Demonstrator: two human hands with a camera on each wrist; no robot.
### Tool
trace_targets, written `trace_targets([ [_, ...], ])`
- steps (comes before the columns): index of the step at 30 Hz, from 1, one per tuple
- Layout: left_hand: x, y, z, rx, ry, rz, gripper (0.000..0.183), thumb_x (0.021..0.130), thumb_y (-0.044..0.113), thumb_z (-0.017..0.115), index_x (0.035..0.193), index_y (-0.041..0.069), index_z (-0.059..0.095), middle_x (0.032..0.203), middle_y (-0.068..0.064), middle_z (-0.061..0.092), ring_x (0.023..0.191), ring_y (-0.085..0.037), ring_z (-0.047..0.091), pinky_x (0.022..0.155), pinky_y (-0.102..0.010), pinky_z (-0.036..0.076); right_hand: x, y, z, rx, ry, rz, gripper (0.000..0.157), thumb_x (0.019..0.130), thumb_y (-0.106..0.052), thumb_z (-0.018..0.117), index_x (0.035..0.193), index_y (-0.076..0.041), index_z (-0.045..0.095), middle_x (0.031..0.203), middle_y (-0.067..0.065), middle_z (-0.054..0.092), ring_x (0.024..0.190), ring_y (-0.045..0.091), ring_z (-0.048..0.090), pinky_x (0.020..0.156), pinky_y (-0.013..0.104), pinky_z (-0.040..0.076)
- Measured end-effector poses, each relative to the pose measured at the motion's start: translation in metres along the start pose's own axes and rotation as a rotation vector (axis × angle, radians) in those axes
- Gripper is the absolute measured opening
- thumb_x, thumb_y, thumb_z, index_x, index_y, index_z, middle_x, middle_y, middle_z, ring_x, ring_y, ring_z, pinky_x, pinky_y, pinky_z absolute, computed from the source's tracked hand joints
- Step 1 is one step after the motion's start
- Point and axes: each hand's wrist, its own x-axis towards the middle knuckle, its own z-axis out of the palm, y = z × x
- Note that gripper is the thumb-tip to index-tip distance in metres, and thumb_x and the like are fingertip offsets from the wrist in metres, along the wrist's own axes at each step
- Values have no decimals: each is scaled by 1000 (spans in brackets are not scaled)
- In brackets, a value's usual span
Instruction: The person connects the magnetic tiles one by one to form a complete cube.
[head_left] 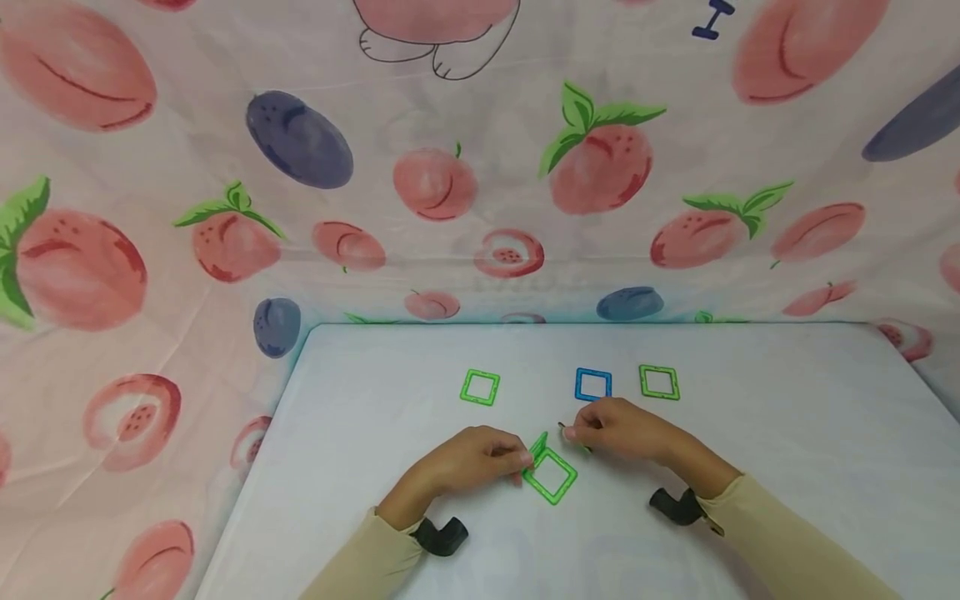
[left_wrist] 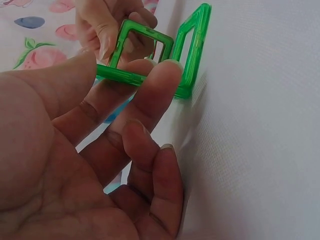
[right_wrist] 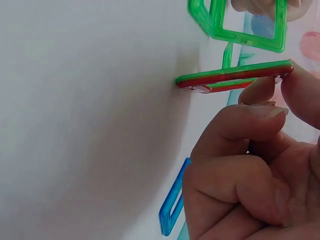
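Note:
My left hand (head_left: pixel 480 454) pinches a green square magnetic tile (head_left: pixel 539 445) between thumb and fingers, standing it up along one edge of a second green tile (head_left: pixel 566 489) that lies on the table. In the left wrist view the upright tile (left_wrist: pixel 122 74) and the flat tile (left_wrist: pixel 201 37) meet at an angle. My right hand (head_left: pixel 626 429) pinches a green-and-red tile piece (right_wrist: pixel 230 74) by one edge, just right of the joined pair. It shows edge-on in the right wrist view, green along one face and red along the other.
Behind my hands lie a green square tile (head_left: pixel 480 402), a blue square tile (head_left: pixel 593 371) and another green tile (head_left: pixel 660 396). They rest on a white table (head_left: pixel 360 400). A fruit-printed cloth (head_left: pixel 420 108) hangs at the back and left side.

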Motion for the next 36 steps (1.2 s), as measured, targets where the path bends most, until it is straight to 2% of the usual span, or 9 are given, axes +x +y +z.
trace_targets([
  [5, 0, 1, 0, 0, 0, -2, 31, 102, 44, 60, 91, 21, 76, 82, 7, 74, 83, -3, 59, 78, -23, 44, 1, -3, -1, 20, -21, -3, 36, 100, -38, 64, 79, -9, 70, 65, -7, 49, 59, 10, 40, 54, 24, 27],
  [10, 1, 1, 0, 12, 2, 6, 31, 102, 44, 60, 91, 21, 76, 82, 7, 74, 83, -2, 59, 79, -23, 44, 2, -5, 0, 26, -34, -6, 36, 101, -37, 64, 78, -9, 68, 64, -7, 42, 58, 10, 36, 53, 25, 25],
  [20, 1, -1, 2, 22, 0, 19, 31, 104, 42, 58, 90, 20, 76, 81, 6, 73, 82, -2, 58, 78, -23, 43, 5, -9, 5, 45, -64, -43, 33, 102, -31, 63, 81, -7, 70, 66, -5, 50, 61, 9, 41, 55, 24, 28],
  [29, 0, -1, 1, 40, -5, 36, 35, 105, 44, 54, 91, 20, 75, 82, 7, 71, 83, -2, 58, 80, -24, 44, 3, -8, 8, -51, 27, -87, 24, 99, -33, 68, 84, -15, 71, 73, -7, 57, 68, 8, 50, 59, 23, 38],
  [33, 0, -1, 1, 42, 5, 30, 35, 105, 44, 54, 89, 20, 74, 82, 7, 71, 83, -3, 58, 81, -24, 44, -1, -6, 9, -61, 76, -99, 24, 99, -38, 67, 89, -17, 74, 79, -8, 62, 73, 9, 53, 63, 24, 42],
  [36, 0, 0, 2, 29, 1, 24, 36, 105, 45, 55, 90, 19, 75, 83, 6, 71, 84, -3, 58, 81, -24, 44, -6, -2, 8, -48, 80, -87, 21, 97, -39, 69, 92, -19, 76, 80, -7, 62, 74, 10, 52, 63, 25, 42],
])
